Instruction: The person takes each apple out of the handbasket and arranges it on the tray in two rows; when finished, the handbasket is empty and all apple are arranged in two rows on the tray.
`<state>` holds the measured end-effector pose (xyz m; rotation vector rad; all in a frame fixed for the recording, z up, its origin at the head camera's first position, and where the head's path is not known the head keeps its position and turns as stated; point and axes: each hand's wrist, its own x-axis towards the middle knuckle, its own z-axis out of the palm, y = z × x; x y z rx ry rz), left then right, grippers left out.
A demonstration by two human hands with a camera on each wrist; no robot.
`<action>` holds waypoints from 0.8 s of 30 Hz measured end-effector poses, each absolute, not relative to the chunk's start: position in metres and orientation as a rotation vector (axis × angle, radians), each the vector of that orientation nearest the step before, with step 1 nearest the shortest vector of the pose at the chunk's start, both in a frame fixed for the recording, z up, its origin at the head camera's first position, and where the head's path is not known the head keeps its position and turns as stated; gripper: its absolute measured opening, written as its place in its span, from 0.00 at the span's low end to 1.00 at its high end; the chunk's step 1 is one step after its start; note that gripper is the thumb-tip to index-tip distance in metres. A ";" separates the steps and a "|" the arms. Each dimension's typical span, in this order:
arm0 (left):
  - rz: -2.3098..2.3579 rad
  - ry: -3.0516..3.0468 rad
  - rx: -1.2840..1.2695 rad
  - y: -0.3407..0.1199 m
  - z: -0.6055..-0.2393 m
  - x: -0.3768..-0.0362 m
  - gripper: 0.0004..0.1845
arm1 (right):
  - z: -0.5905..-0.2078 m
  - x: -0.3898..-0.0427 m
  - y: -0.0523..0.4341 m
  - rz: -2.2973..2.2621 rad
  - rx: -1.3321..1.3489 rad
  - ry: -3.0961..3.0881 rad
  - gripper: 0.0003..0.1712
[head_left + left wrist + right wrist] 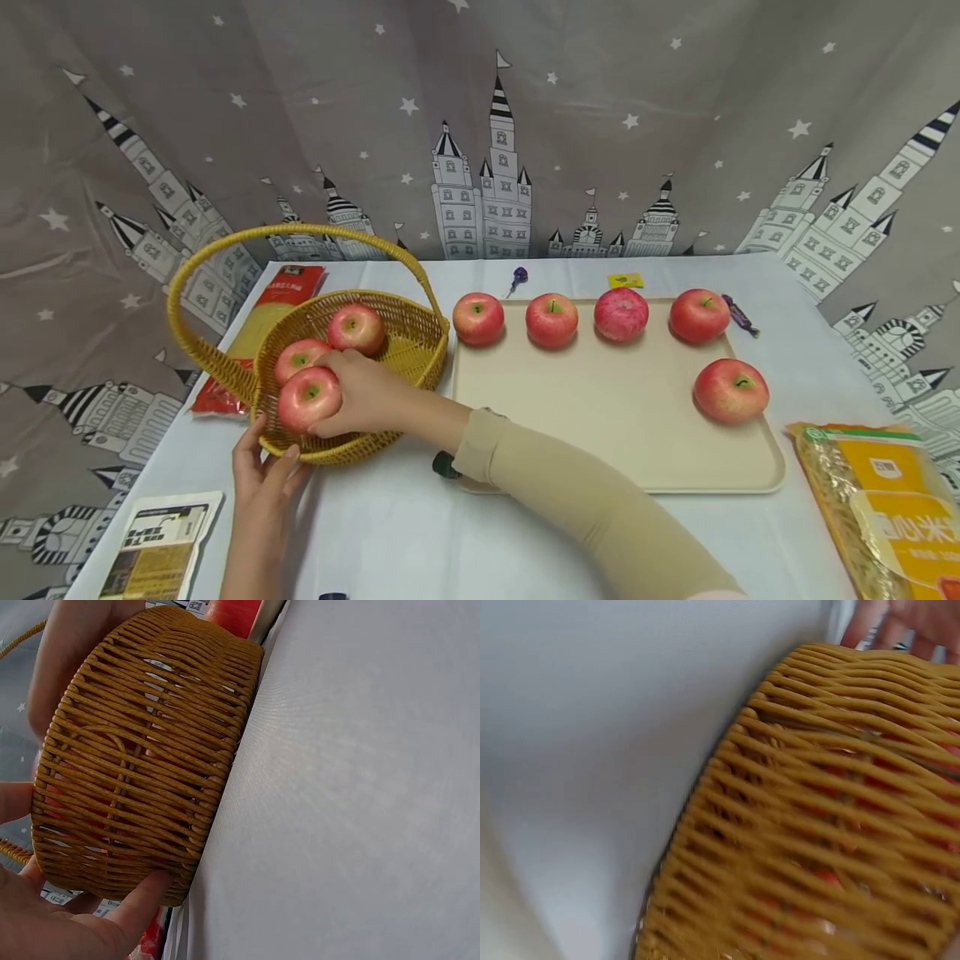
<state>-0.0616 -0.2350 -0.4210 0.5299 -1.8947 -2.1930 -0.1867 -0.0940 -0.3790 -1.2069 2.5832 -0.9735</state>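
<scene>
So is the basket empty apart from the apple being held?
No: in the head view the basket holds two more apples behind the one the right hand grips.

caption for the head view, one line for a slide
Right hand grips an apple in the wicker basket steadied by the left hand; five apples sit on the tray.
</scene>
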 end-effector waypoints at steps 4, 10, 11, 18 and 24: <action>-2.184 -1.900 0.537 -0.234 -0.421 -0.062 0.32 | -0.369 -0.184 -0.065 -1.137 -1.205 2.533 0.45; -2.189 -1.888 0.530 -0.234 -0.422 -0.062 0.33 | -0.347 -0.176 0.008 -1.357 -1.126 2.570 0.45; -2.187 -1.891 0.533 -0.234 -0.422 -0.063 0.33 | -0.344 -0.175 0.023 -1.394 -1.093 2.575 0.45; -2.176 -1.907 0.510 -0.232 -0.422 -0.061 0.33 | -0.341 -0.164 0.136 -1.482 -0.804 2.731 0.46; -2.158 -1.910 0.495 -0.232 -0.423 -0.061 0.33 | -0.361 -0.151 0.213 -1.249 -0.445 2.875 0.46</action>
